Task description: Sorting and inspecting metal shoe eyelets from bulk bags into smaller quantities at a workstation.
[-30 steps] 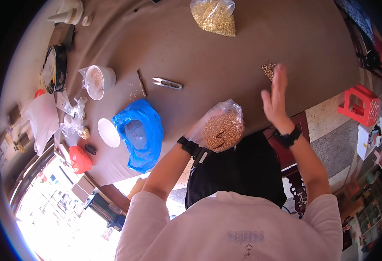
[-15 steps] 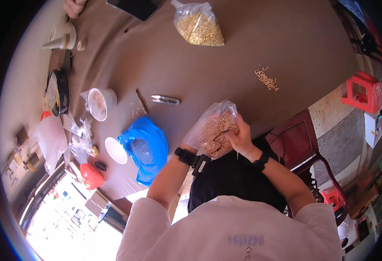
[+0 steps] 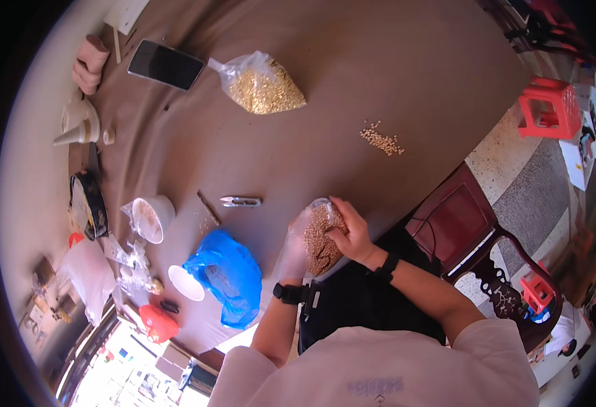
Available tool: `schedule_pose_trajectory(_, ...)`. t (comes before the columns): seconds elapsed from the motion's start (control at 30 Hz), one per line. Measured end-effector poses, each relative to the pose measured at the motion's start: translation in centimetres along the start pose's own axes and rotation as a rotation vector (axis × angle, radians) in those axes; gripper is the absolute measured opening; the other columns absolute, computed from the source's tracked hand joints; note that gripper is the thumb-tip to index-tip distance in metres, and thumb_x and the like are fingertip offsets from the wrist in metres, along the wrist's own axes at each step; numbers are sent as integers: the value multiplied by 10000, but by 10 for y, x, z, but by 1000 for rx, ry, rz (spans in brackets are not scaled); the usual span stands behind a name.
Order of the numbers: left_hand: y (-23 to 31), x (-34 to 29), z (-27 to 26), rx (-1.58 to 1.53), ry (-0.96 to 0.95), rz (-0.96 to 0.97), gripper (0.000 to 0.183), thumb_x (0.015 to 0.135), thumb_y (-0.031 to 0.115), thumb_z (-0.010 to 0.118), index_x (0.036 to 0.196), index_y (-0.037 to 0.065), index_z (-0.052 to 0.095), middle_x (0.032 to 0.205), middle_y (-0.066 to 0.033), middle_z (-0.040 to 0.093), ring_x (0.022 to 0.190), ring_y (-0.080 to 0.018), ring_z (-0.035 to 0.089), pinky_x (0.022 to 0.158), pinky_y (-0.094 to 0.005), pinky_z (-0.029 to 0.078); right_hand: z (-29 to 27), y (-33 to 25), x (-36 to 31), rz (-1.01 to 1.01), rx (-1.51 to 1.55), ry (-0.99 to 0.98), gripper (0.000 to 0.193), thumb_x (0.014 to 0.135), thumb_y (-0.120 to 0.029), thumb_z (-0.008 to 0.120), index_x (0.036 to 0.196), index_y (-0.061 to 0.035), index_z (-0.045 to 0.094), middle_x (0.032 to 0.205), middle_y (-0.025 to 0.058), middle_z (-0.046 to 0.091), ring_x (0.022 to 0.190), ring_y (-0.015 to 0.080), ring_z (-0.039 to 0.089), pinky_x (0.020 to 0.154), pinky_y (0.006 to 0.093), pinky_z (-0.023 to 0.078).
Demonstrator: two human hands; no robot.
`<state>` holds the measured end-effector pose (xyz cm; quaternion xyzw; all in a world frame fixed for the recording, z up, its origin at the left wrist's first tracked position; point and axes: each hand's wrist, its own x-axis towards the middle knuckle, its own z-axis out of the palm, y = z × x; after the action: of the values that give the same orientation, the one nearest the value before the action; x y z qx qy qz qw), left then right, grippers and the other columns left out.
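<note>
A clear plastic bag of small brown beads or beans is held between my hands at the table's near edge, just above my lap. My right hand grips its right side, thumb across the front and fingers round the top. On the left, my left hand holds the bag's other side, partly veiled by loose clear plastic. Beyond the bag lies a small loose scatter of tan pieces of similar size. A second knotted clear bag, full of golden pieces, rests farther off.
Thread snips and a thin dark stick lie left of my hands. Nearby are a blue plastic bag, a white dish and a white tub. A phone lies far left. A dark red chair stands right.
The bag has turned more upright and looks narrower, my hands closer together round it. My view has shifted, so the table's things appear lower and the phone shows whole.
</note>
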<state>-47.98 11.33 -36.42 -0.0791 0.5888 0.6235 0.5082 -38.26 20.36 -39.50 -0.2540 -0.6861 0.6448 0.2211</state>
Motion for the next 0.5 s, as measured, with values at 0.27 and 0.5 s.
schedule_pose_trajectory(0.27,6,16,-1,326,128,238,401,930,230,378,1197,-53,475,1094,-136,569,972,-192,559,874,-305,431,11,2,3,-9,-94,128,467,759,-120,657,1160,22,464,903,163,545,798,289,577,709,324,468)
schedule_pose_trajectory(0.5,16,40,-9,-318,-163,-90,506,954,347,307,1238,-59,414,1158,-149,531,1045,-254,530,937,-356,407,27,8,10,96,-132,307,388,798,-119,619,1139,6,484,950,164,568,841,296,581,735,320,465)
